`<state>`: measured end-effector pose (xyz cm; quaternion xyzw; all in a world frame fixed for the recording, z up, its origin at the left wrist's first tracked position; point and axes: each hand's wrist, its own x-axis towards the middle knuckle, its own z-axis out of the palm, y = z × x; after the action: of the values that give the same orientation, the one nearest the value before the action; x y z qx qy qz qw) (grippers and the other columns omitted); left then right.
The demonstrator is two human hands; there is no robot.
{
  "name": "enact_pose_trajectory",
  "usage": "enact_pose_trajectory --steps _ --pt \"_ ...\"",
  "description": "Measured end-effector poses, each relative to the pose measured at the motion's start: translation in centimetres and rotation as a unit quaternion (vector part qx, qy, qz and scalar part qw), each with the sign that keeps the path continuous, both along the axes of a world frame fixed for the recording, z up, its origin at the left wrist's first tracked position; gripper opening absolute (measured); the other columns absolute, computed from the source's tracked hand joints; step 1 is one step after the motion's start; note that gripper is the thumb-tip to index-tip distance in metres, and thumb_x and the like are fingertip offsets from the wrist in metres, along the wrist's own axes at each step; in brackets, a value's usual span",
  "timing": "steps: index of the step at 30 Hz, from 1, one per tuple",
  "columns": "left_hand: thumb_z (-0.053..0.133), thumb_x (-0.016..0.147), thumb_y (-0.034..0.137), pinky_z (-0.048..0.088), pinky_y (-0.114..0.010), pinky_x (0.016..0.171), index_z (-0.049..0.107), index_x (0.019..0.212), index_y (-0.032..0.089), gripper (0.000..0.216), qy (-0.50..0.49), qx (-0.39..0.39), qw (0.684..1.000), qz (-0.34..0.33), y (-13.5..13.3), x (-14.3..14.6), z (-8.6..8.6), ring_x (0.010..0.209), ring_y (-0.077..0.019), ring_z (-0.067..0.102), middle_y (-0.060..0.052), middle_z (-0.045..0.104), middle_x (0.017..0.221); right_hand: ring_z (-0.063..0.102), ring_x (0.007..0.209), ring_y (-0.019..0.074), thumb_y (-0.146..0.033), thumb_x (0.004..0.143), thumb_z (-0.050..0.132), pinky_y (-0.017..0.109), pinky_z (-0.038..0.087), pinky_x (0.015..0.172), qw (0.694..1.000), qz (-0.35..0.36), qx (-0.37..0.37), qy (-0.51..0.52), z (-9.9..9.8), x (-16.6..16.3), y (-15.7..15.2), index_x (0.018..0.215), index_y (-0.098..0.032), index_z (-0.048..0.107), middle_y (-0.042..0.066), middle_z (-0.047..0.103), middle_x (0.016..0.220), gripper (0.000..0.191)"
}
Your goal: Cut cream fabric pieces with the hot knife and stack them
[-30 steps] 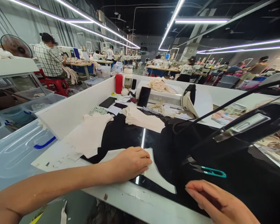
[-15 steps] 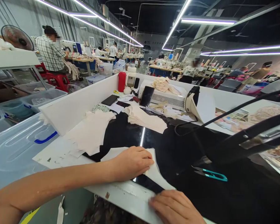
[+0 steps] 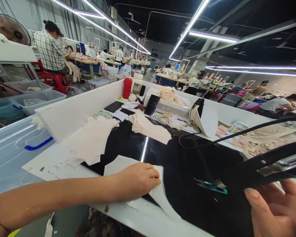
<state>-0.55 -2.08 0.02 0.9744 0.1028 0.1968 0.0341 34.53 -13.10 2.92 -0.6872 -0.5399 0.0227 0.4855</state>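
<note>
My left hand (image 3: 138, 179) lies on a white cut piece (image 3: 115, 164) near the front edge of the glossy black work surface (image 3: 187, 161), fingers together and pressing it flat. My right hand (image 3: 276, 210) is at the bottom right, palm towards me. Its thumb and fingers curl up round the underside of a long black lever (image 3: 273, 164) with a metal plate. Teal thread snips (image 3: 212, 186) lie on the black surface between the two hands.
Beige fabric stacks (image 3: 91, 141) (image 3: 150, 128) lie beyond my left hand. Further back stand a phone (image 3: 152, 104), a red bottle (image 3: 127, 88) and a white machine (image 3: 175, 107). A clear plastic bin (image 3: 14, 148) is at left. A person in a plaid shirt (image 3: 50, 49) and others work behind.
My right hand slid left along the table's front edge, then swung to the bottom right under the black lever. The lever now sits lower in view. My left hand stayed on the white piece.
</note>
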Motion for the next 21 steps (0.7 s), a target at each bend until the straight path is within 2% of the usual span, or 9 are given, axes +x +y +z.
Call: enact_pose_trajectory --steps 1,2,3,4,5,8,13,17,21 --pt "0.06 0.098 0.001 0.054 -0.033 0.093 0.068 0.101 0.015 0.016 -0.001 -0.002 1.0 -0.005 -0.2 0.0 0.1 0.096 -0.0211 0.066 -0.008 0.074 0.107 0.065 0.134 0.043 -0.063 0.093 0.07 0.052 0.058 0.1 0.995 -0.043 0.067 0.052 1.0 -1.4 0.8 0.162 -0.034 0.041 0.016 0.067 0.145 0.08" --pt "0.061 0.097 0.001 0.055 -0.032 0.092 0.067 0.1 0.015 0.016 -0.003 -0.002 1.0 -0.01 -0.3 0.0 0.2 0.096 -0.0207 0.065 -0.008 0.074 0.106 0.063 0.137 0.0405 -0.061 0.091 0.074 0.053 0.056 0.105 0.991 -0.046 0.079 0.095 2.0 -2.7 1.6 0.157 -0.037 0.048 0.012 0.068 0.145 0.075" --pt "0.061 0.097 0.001 0.055 -0.032 0.092 0.067 0.098 0.015 0.015 -0.006 -0.001 1.0 -0.015 -0.4 0.0 0.3 0.096 -0.0205 0.066 -0.008 0.073 0.106 0.067 0.131 0.0386 -0.061 0.089 0.074 0.054 0.057 0.103 0.983 -0.021 0.106 0.146 3.0 -3.8 2.4 0.15 -0.04 0.056 0.01 0.071 0.141 0.067" --pt "0.061 0.096 0.0 0.055 -0.031 0.092 0.066 0.097 0.015 0.016 -0.009 0.001 1.0 -0.02 -0.4 0.1 0.4 0.096 -0.0203 0.066 -0.008 0.073 0.106 0.074 0.113 0.0381 -0.061 0.082 0.079 0.055 0.061 0.09 0.971 0.003 0.138 0.193 3.8 -4.7 3.1 0.14 -0.038 0.065 0.009 0.076 0.128 0.064" --pt "0.061 0.096 0.0 0.055 -0.031 0.091 0.066 0.095 0.015 0.015 -0.011 0.003 1.0 -0.021 -0.3 0.2 0.4 0.097 -0.0201 0.066 -0.008 0.073 0.106 0.076 0.098 0.0357 -0.057 0.076 0.085 0.055 0.063 0.081 0.963 0.027 0.135 0.232 4.5 -5.5 3.8 0.133 -0.036 0.069 0.009 0.078 0.117 0.063" --pt "0.06 0.099 0.001 0.055 -0.031 0.088 0.066 0.095 0.015 0.015 -0.024 0.01 1.0 -0.01 0.1 0.9 0.5 0.097 -0.0193 0.065 -0.008 0.073 0.104 0.072 0.074 0.0247 -0.052 0.07 0.09 0.047 0.062 0.072 0.947 0.062 0.172 0.263 5.5 -7.2 5.4 0.123 -0.03 0.071 0.002 0.075 0.095 0.061" --pt "0.062 0.103 0.007 0.053 -0.032 0.082 0.065 0.087 0.015 0.018 -0.012 0.045 0.999 -0.001 0.7 2.6 0.0 0.09 -0.0191 0.064 -0.005 0.068 0.089 0.066 0.07 0.0172 -0.044 0.074 0.092 0.036 0.06 0.07 0.928 0.114 0.226 0.273 4.9 -10.1 7.3 0.13 -0.031 0.065 -0.005 0.07 0.087 0.064" --pt "0.067 0.102 0.011 0.049 -0.032 0.071 0.059 0.077 0.018 0.027 0.003 0.084 0.996 0.005 0.3 2.7 -0.8 0.082 -0.019 0.059 -0.003 0.062 0.082 0.065 0.067 0.0147 -0.042 0.08 0.09 0.031 0.06 0.061 0.904 0.146 0.24 0.321 4.1 -12.5 8.4 0.124 -0.028 0.064 -0.005 0.069 0.085 0.053" --pt "0.066 0.099 0.005 0.047 -0.03 0.069 0.056 0.076 0.018 0.029 -0.001 0.108 0.994 0.013 -0.4 2.1 -1.4 0.079 -0.0177 0.056 -0.003 0.06 0.08 0.064 0.061 0.0143 -0.042 0.083 0.084 0.03 0.059 0.054 0.886 0.177 0.256 0.343 3.3 -14.0 9.4 0.118 -0.028 0.063 -0.005 0.068 0.081 0.043"
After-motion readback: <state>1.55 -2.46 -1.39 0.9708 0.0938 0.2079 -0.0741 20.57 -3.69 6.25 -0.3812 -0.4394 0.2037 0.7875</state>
